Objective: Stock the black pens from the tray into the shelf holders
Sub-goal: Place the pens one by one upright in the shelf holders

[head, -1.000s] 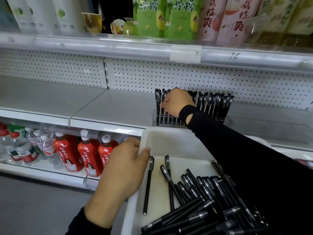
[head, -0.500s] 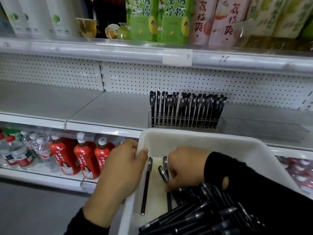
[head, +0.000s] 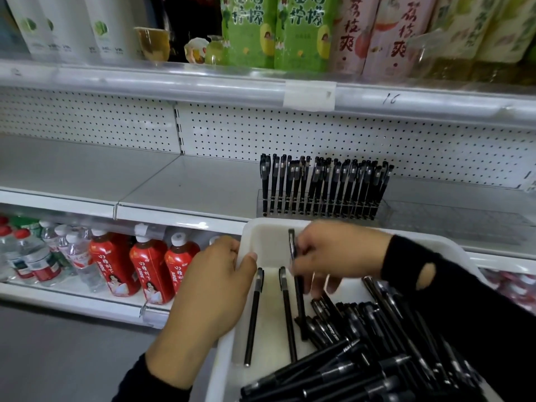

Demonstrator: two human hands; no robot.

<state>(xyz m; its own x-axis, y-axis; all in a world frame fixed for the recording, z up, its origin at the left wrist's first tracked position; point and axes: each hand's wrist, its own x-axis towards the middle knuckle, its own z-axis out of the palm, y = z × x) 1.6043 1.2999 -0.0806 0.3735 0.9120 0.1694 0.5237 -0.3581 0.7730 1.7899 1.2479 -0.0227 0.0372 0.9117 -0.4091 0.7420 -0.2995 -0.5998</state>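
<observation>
A white tray point(head: 269, 242) sits in front of me, holding a heap of black pens point(head: 362, 352) at its near right and two single pens lying at its left. My left hand point(head: 214, 285) grips the tray's left rim, thumb inside. My right hand point(head: 333, 253) pinches one black pen point(head: 298, 288), lifted nearly upright above the tray floor. On the middle shelf, a clear holder point(head: 319, 208) carries a row of several upright black pens point(head: 324, 184).
A second clear holder point(head: 452, 221) lies on the shelf right of the filled one. White pegboard point(head: 290, 134) backs the shelf. Red drink bottles point(head: 150, 268) and water bottles point(head: 37, 253) stand on the lower shelf; drink cartons point(head: 290, 30) line the top one.
My right hand came back from the shelf holder down into the tray, took hold of one pen and now lifts it. My left hand stays on the tray rim.
</observation>
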